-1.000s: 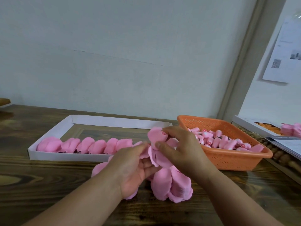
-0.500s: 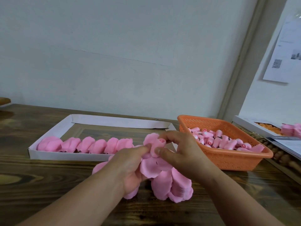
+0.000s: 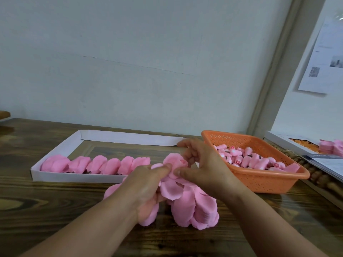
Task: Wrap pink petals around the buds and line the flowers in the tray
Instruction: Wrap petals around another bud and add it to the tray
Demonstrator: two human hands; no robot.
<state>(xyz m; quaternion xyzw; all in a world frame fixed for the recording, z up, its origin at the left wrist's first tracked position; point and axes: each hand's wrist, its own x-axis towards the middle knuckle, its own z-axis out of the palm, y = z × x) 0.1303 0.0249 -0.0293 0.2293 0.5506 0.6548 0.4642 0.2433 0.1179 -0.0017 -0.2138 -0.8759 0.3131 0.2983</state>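
Six flowers [image 3: 96, 165] lined in tray [image 3: 55, 178], both hands, left [image 3: 146, 184] and right [image 3: 201, 170], pinching petals round a seventh bud [image 3: 182, 162] just before it, basket [image 3: 259, 179] of buds mostly full

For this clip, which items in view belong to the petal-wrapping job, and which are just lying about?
Part of the job:
flower held in the left hand and right hand
loose petals
tray with finished flowers
basket of buds

Lying about:
paper on the wall
boxes at the right edge
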